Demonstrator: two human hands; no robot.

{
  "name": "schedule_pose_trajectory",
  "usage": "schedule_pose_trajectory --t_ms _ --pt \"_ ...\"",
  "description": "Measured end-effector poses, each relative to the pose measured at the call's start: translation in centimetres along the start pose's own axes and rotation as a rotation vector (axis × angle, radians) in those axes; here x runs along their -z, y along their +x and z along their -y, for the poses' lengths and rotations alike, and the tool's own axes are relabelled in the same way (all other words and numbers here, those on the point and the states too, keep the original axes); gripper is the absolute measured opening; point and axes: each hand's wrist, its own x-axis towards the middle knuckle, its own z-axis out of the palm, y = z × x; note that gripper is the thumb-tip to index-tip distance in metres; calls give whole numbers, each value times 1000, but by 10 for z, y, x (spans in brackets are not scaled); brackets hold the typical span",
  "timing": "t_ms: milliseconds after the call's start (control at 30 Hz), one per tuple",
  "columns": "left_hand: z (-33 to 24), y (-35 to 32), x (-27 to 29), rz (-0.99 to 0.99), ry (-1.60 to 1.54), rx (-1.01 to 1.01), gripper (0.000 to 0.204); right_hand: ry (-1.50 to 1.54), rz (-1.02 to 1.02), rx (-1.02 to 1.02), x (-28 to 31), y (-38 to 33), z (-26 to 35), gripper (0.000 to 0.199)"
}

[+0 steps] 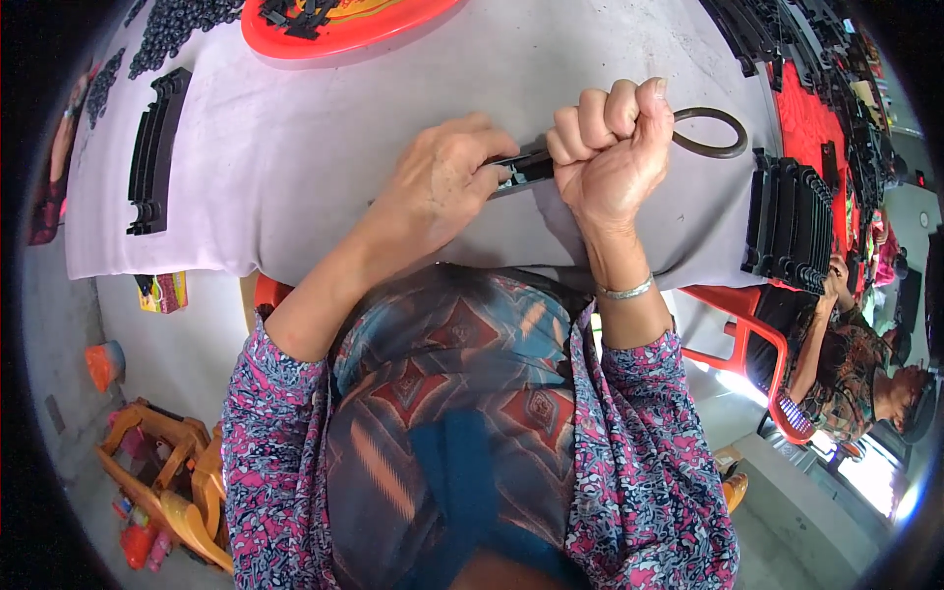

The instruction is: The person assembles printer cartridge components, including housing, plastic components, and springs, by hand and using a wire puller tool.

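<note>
Working black part (534, 169), seemingly: left hand (447, 172) pinching it, right hand (612, 147) fisted round loop-handled tool (723, 151); next likely needs steady pinch.

- Head view: left lens of a fisheye pair, head-worn, facing steeply down.
- Range: near the left hand (442, 177) and right hand (614, 152), tabletop (315, 147) spreading beyond.
- Field: upright, wide, straight edges bending toward a dark, rounded rim.
</note>
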Motion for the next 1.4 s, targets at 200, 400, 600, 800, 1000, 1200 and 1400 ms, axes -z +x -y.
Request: schedule_pose_trajectory --t_ms 200,400,600,800,1000,1200,1400 --pt "-3 1 2 5 -9 34 15 -3 68 28 -3 -3 0 53" --pt "-1 1 1 3 -36 15 15 -32 69 20 -3 -1 -2 52" --pt "-1 0 0 3 -40 -5 15 -106 92 10 -6 -2 -2 51" --pt "2 1 -4 3 -7 28 16 -224 131 74 -16 -10 -9 48" --pt "5 3 -5 -13 -66 33 19 -443 264 273 -17 -11 -14 42" --pt "-1 2 -3 -12 -48 83 23 -243 134 71 -20 -10 -6 47" --pt "1 1 -1 11 -44 80 21 -374 178 161 -24 -10 -11 48"
